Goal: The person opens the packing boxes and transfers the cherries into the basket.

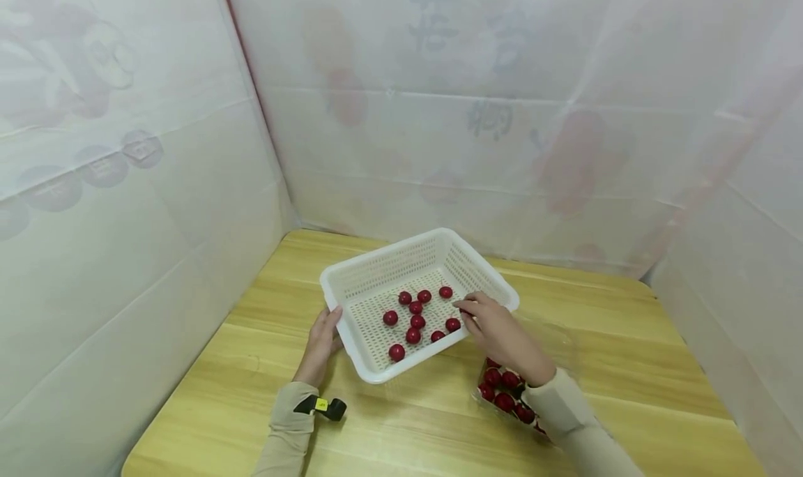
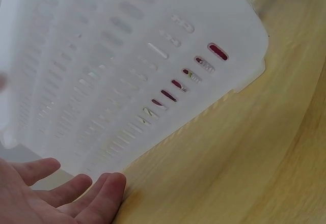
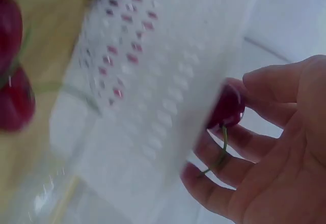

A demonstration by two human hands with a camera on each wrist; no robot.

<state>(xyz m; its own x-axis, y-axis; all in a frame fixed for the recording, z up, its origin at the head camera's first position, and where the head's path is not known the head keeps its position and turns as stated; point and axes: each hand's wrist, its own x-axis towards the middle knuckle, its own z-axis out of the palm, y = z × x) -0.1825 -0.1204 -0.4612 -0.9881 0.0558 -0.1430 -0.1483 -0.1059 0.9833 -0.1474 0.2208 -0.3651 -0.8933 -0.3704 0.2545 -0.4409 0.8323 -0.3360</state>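
Note:
A white perforated plastic basket stands at an angle on the table, with several red cherries scattered over its floor. My left hand holds its left side, thumb on the rim and fingers below. In the left wrist view, the fingertips lie against the lower edge of the basket wall. Over the basket's right rim reaches my right hand. Its thumb and fingers pinch a dark red cherry with a green stem, mostly hidden in the head view.
Right of the basket, partly under my right forearm, lies a clear plastic box with several more cherries and its transparent lid open. A black strap circles my left wrist. White printed sheets wall in the wooden table.

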